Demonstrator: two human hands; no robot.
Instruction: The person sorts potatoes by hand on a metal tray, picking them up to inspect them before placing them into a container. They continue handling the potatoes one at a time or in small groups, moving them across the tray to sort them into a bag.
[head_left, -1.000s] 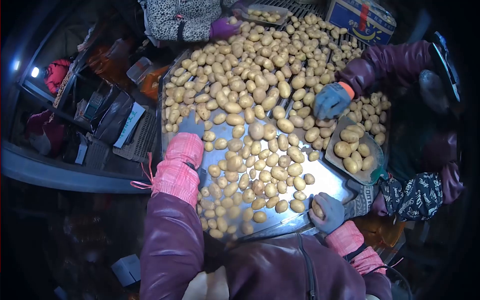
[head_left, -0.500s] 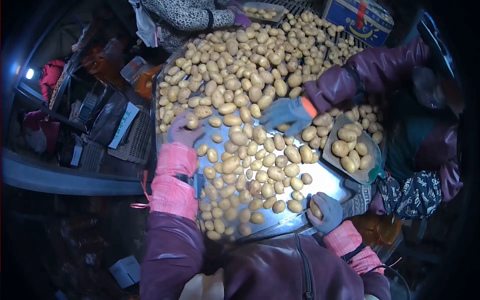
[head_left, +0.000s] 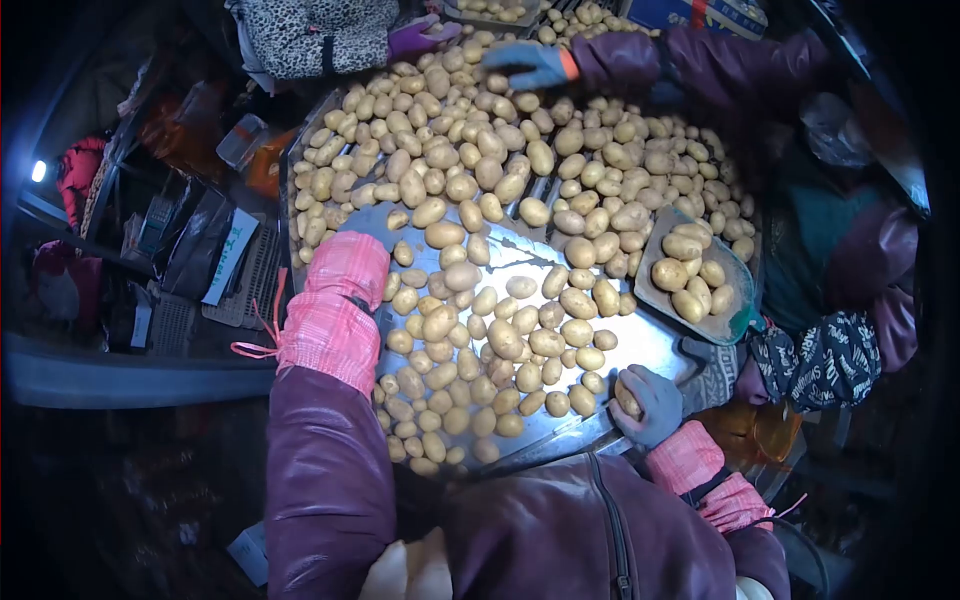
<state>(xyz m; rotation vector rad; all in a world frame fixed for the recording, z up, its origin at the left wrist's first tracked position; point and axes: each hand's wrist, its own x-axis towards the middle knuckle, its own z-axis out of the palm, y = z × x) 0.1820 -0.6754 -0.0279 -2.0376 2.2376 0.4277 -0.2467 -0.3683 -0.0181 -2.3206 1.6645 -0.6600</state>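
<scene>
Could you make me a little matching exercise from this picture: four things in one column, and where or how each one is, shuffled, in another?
Things
1. Camera wearer's grey-gloved left hand
2. Camera wearer's grey-gloved right hand
3. Shallow grey scoop with a green end
4. Blue cardboard box with a red stripe

Places and states
A. Loaded with several potatoes
B. Partly cut off by the picture's top edge
C. Beside potatoes near the left side of the shiny metal table
D. Closed on one oval tan potato

Pairs: 1-C, 2-D, 3-A, 4-B
</scene>
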